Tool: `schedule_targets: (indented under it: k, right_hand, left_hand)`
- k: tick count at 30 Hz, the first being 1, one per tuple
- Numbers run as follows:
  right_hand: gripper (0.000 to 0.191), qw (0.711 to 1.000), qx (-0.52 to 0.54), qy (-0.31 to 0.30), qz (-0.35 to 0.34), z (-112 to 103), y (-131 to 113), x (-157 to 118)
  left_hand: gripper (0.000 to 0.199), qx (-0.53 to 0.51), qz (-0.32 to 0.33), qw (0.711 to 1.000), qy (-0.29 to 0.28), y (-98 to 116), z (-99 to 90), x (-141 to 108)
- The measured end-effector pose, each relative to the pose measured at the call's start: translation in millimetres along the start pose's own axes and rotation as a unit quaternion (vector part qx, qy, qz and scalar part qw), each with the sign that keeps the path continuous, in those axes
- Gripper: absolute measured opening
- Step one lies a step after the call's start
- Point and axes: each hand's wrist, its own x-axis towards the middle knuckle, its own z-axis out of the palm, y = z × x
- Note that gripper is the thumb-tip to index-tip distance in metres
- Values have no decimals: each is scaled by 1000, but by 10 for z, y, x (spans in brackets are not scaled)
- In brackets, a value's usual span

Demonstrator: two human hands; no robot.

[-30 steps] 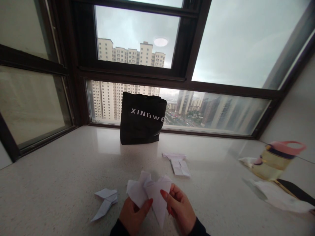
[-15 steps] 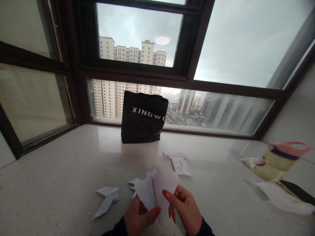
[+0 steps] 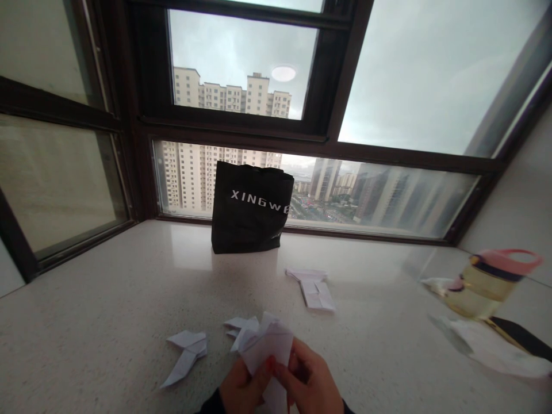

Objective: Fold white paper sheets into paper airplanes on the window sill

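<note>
Folded white paper (image 3: pixel 271 343) is held between both hands near the bottom centre. My left hand (image 3: pixel 242 384) pinches its left side, thumb on the front. On its right side, my right hand (image 3: pixel 311 376) grips the sheet with curled fingers, and the two thumbs nearly meet. Just behind the held paper lies a pointed folded paper piece (image 3: pixel 238 329), partly covered by it. Another folded piece (image 3: pixel 187 352) rests to the left of my left hand. Farther back, a T-shaped folded paper (image 3: pixel 315 290) lies flat on the white counter (image 3: pixel 129 299).
A black bag (image 3: pixel 252 210) stands upright at the back by the window. At the right are a yellowish bottle with a pink lid (image 3: pixel 487 284), a clear plastic wrapper (image 3: pixel 491 345) and a dark flat object (image 3: pixel 521 337).
The held paper has narrowed from a spread, two-part shape and moved down slightly. My right hand has shifted left, close to my left hand.
</note>
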Motion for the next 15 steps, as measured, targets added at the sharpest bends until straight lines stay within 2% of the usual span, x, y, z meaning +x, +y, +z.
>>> schedule_targets:
  k: [2,4,7,9,10,13,15]
  right_hand:
    - [20,1000,-10,11,-18,17,-24,-14]
    - [26,999,6,33,-34,22,-72,-22]
    - [51,995,52,69,-57,-26,-154,-13]
    - [57,995,58,57,-60,-84,-190,7]
    - [53,996,52,37,-55,-112,-199,19]
    - [25,999,34,-29,-17,-156,-206,51]
    - [27,998,53,-45,7,-148,-203,58]
  left_hand:
    - [64,-29,-23,999,16,-5,-3,18]
    - [68,-70,-40,997,14,29,-5,23]
    - [68,-123,-50,990,-38,116,-15,8]
    - [65,-131,-53,987,-71,152,-35,-2]
    - [64,-125,-54,988,-76,157,-48,-5]
    - [59,-84,-56,990,-102,154,-84,-14]
    - [56,-73,-50,984,-155,165,-88,-35]
